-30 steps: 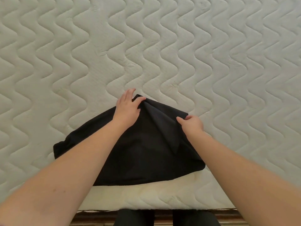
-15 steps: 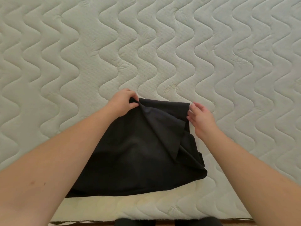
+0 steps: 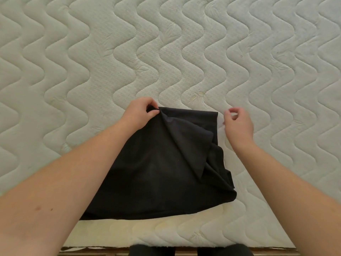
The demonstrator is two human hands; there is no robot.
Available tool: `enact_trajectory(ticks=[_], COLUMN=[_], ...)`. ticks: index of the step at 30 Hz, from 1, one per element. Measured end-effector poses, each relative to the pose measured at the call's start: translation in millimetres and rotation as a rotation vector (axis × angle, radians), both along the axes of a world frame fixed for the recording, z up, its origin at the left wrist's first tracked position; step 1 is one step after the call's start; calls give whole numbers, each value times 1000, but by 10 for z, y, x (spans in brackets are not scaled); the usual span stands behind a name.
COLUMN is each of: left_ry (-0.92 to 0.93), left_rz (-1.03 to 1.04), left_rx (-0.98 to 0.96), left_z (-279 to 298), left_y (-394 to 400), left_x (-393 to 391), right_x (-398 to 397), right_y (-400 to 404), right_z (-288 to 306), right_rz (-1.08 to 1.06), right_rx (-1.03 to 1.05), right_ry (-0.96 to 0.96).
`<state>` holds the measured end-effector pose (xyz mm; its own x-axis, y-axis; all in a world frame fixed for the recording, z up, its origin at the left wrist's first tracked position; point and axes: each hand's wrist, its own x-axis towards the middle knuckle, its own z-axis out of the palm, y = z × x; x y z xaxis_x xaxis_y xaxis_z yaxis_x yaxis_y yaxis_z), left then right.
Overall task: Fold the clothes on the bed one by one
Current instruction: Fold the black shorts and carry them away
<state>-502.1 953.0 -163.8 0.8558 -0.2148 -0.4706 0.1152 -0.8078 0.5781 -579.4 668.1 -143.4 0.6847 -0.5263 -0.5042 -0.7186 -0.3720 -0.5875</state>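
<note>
Black garment (image 3: 158, 169) lies near the front edge of the quilted mattress (image 3: 166, 52), partly folded, with a loose diagonal flap lying over its right half. From the head view, the one angle on offer, the left hand (image 3: 139, 115) pinches the far left corner of the cloth between thumb and fingers, just as it did half a second ago. The right hand (image 3: 238, 124) is the change — a second ago it gripped the flap near the middle, then moved out to the far right corner, and now it hovers just beside that edge, fingers loosely curled and holding nothing, apart from the fabric. The top edge now runs straight across between the two corners, so that fold looks laid and let go. What remains, I judge, is tidying the right side — the flap and the rumpled layers below it sit uneven — before another fold. No other clothes show in this view.
</note>
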Motion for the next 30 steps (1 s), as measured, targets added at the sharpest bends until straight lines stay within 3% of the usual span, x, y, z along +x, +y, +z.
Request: enact_trajectory(ticks=[4, 7, 14, 16, 19, 21, 25, 30], left_ry=[-5, 6, 38, 36, 20, 4, 20, -1], left_rz=[4, 8, 57, 61, 78, 110, 185, 201], left_rx=[-7, -4, -17, -3, -3, -19, -64, -35], left_z=[0, 5, -24, -36, -48, -47, -34, -33], left_y=[-15, -9, 57, 77, 72, 50, 2, 9], left_x=[-58, -68, -27, -7, 15, 18, 1, -18], right_x=[-377, -534, -367, -240, 2, 96, 74, 62], right_y=[235, 379, 183, 75, -45, -111, -87, -99], right_z=[64, 32, 67, 64, 67, 31, -40, -97], right_rz=[171, 185, 36, -66, -288, -304, -5, 51], right_rx=[78, 115, 219, 331, 666, 759, 446, 62], right_ry=[157, 226, 7, 17, -15, -26, 70, 36])
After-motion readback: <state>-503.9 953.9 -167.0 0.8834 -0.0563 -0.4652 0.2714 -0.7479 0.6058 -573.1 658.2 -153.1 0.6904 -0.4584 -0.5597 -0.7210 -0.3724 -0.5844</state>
